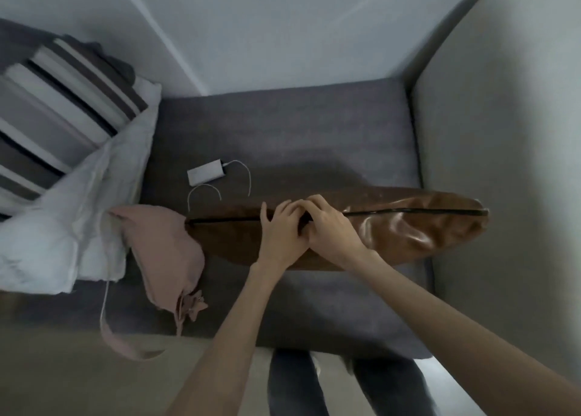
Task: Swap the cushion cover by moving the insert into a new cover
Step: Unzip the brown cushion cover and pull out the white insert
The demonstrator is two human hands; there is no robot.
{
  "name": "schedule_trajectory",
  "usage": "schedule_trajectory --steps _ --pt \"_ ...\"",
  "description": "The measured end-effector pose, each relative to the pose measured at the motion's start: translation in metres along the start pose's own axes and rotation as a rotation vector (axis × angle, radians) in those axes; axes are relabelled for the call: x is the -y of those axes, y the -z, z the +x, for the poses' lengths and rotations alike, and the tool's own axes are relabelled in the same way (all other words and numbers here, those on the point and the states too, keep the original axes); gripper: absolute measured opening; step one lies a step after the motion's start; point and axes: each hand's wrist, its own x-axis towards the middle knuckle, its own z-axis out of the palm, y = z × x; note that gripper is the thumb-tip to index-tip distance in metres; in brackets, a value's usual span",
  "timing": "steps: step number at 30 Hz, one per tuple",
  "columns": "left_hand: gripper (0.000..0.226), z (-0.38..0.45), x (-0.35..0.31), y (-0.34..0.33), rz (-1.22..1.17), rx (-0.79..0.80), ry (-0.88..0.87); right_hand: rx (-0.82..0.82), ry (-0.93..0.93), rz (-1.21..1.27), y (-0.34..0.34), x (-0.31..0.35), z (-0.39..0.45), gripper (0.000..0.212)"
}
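Note:
A long brown shiny cushion [408,227] stands on its edge across the grey sofa seat [283,132], its dark zip line [408,211] facing up. Both hands meet at the middle of that zip. My left hand [281,231] lies over the seam with its fingers curled on the cover. My right hand [330,227] pinches the cover at the zip right beside it. A pink cover [163,252] lies crumpled at the cushion's left end, with a strap trailing over the seat's front edge.
A white power bank [206,175] with a looped cable lies behind the cushion. A white pillow [63,233] and a striped cushion [59,123] sit at the left. The sofa arm [503,132] rises at the right. My legs stand below the seat edge.

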Motion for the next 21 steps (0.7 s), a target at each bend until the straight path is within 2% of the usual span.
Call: schedule_trajectory --steps 3,5,10,12,15,17,19,21 --pt "0.041 -0.014 0.058 0.023 0.027 -0.070 0.127 0.060 -0.065 -0.021 -0.025 0.022 0.022 0.043" --pt "0.040 -0.024 0.104 0.038 -0.050 -0.132 0.252 0.084 -0.106 -0.102 -0.038 0.033 0.033 0.045" --pt "0.053 -0.034 0.182 0.068 -0.637 -0.256 0.615 0.064 -0.174 -0.298 -0.054 0.047 0.046 0.038" --pt "0.047 -0.031 0.197 0.071 -0.753 -0.200 0.613 0.045 -0.209 -0.355 -0.059 0.053 0.048 0.034" --pt "0.028 -0.029 0.209 0.070 -0.711 -0.173 0.557 0.006 -0.312 -0.351 -0.061 0.064 0.057 0.029" --pt "0.024 -0.028 0.216 0.068 -0.699 -0.197 0.542 -0.038 -0.366 -0.315 -0.059 0.076 0.070 0.027" --pt "0.022 -0.026 0.221 0.067 -0.721 -0.213 0.516 -0.086 -0.308 -0.281 -0.061 0.096 0.087 0.024" --pt "0.020 -0.023 0.224 0.065 -0.745 -0.219 0.494 -0.057 -0.150 -0.249 -0.072 0.121 0.106 0.023"
